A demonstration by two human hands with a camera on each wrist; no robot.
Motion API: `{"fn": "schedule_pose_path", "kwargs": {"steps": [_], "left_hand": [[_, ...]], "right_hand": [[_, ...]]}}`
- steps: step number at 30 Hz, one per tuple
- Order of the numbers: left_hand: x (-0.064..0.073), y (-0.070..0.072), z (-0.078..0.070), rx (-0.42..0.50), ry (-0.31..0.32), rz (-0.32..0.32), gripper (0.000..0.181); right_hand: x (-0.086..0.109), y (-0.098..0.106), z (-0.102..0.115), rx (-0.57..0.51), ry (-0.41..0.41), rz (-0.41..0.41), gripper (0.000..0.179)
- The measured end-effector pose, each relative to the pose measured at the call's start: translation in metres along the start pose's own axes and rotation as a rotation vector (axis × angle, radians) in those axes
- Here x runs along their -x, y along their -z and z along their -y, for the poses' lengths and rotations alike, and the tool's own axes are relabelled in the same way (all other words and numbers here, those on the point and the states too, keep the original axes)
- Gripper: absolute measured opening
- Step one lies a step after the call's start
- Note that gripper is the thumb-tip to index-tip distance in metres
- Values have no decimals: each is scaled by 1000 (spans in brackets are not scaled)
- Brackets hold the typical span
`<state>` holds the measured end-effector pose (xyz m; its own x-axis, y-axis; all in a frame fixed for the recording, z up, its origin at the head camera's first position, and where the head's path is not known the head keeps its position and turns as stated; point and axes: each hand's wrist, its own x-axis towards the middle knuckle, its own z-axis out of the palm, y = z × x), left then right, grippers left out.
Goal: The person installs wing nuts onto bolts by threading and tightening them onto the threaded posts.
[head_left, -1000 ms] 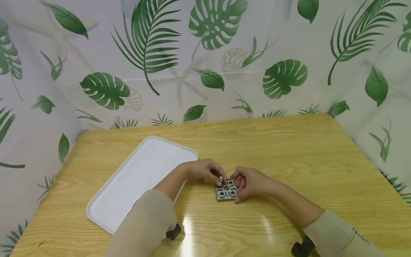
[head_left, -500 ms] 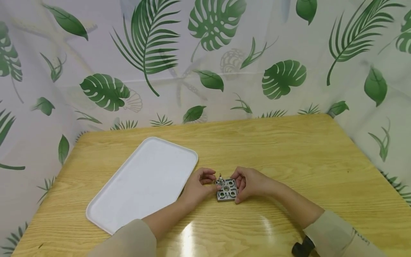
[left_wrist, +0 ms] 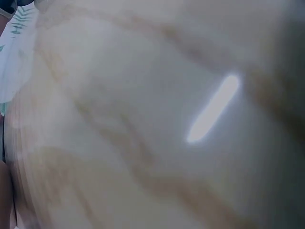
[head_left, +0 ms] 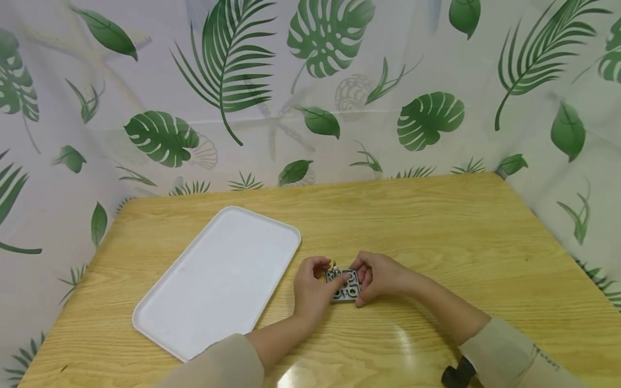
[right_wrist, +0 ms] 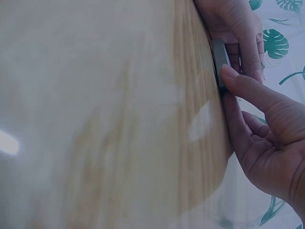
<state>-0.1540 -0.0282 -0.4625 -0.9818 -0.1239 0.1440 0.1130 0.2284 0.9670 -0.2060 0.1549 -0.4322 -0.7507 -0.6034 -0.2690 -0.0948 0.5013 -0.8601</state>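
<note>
Apparently a screened-off workspace: leaf-print sheeting (head_left: pixel 310 91) flanks a wood-grain table (head_left: pixel 436 231) on three sides.

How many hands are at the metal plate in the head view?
2: the left hand on the left of the metal plate, the right hand gripping its right edge.

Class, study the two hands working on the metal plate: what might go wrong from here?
A small fitting sticks up at the far left corner of the metal plate, close to the left hand, which might knock it askew. The right hand holds the plate's right edge; if that grip slackens, the plate could turn.
</note>
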Motion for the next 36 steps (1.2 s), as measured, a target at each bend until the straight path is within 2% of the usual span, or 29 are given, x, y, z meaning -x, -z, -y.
{"fn": "schedule_pose_path", "kwargs": {"steps": [17, 20, 22, 25, 28, 30, 36], "left_hand": [[-2, -1, 1, -70, -57, 8, 20], [-2, 1, 1, -87, -53, 33, 20], [-4, 3, 2, -81, -46, 71, 20], [-9, 10, 4, -88, -35, 158, 19], [-18, 20, 4, -91, -12, 291, 18], [-27, 27, 4, -96, 7, 405, 18], [-62, 46, 0, -82, 106, 821, 18]], "right_hand": [[-1, 2, -3, 17, -1, -11, 60], [0, 2, -3, 14, -4, -12, 61], [1, 2, -3, 13, -9, -13, 61], [1, 0, -3, 10, -2, -9, 61], [0, -1, -3, 4, 1, -4, 61], [0, -1, -2, 1, 0, 1, 61], [0, -1, -2, -14, -8, 15, 62]]}}
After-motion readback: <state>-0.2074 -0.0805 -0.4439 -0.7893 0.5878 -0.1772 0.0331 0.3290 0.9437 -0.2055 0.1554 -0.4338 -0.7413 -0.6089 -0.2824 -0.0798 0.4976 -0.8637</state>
